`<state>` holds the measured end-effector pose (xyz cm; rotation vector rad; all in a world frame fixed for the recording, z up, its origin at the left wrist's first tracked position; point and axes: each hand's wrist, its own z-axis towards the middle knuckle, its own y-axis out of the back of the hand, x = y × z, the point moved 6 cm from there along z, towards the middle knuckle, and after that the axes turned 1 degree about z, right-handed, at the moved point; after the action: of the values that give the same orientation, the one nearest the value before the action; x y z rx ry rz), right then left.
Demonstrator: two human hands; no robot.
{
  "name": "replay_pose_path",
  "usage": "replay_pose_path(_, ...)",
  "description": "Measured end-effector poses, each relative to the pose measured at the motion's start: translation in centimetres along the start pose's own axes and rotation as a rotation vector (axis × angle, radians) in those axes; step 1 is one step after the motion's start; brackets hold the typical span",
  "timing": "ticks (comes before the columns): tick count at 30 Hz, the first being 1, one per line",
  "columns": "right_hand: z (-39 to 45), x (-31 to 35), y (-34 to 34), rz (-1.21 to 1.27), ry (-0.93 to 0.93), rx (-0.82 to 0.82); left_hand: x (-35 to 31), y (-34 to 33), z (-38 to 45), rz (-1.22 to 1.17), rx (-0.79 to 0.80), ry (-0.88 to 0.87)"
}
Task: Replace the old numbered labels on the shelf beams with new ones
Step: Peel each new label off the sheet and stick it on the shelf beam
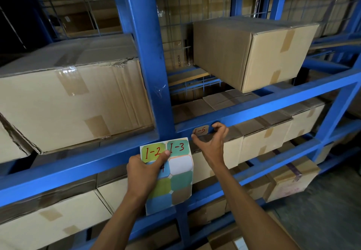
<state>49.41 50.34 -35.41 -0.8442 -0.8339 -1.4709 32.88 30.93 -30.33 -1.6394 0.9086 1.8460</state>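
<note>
Left hand (145, 173) grips sticker sheet (172, 179) | right hand (212, 142) released, fingers spread at 1-5 label (200, 131), 1 o'clock of sheet | risk: old label tearing, leaving residue on shelf beam (273, 103)

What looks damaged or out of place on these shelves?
The large carton on the left shelf is crushed: its top front edge is torn near the upright and its lower left corner is split. The smaller box on the right sits askew, its corner overhanging the beam. Nothing else stands out.

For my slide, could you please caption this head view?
Right hand reaching to the 1-5 label on a blue beam; left hand holding the sticker sheet.
</note>
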Motion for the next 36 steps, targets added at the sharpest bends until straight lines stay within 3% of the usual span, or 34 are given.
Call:
replay_pose_path(5,0.5,0.3,-0.1,0.088,-0.095,0.002,0.2,0.4,0.0,0.006,0.012,0.010)
replay_pose_path(13,1.6,1.2,1.1,-0.079,-0.177,0.025,0.7,0.4,-0.5,0.003,0.031,0.023)
replay_pose_path(18,0.5,3.6,1.5,0.147,-0.257,0.030,0.3,0.9,-0.7,-0.051,0.054,0.065)
replay_pose_path(20,-0.4,5.7,1.9,0.226,-0.243,0.064,0.1,1.3,-0.6,-0.071,0.056,0.078)
replay_pose_path(23,-2.3,9.6,1.9,0.293,-0.157,0.238,-0.6,1.9,-0.4,-0.106,0.071,0.084)
replay_pose_path(27,-4.5,13.9,1.7,0.247,-0.022,0.413,-2.0,2.4,-0.1,-0.129,0.118,0.061)
replay_pose_path(36,-4.9,18.1,2.0,0.050,0.099,0.244,-5.9,2.3,0.1,-0.200,0.244,-0.035)
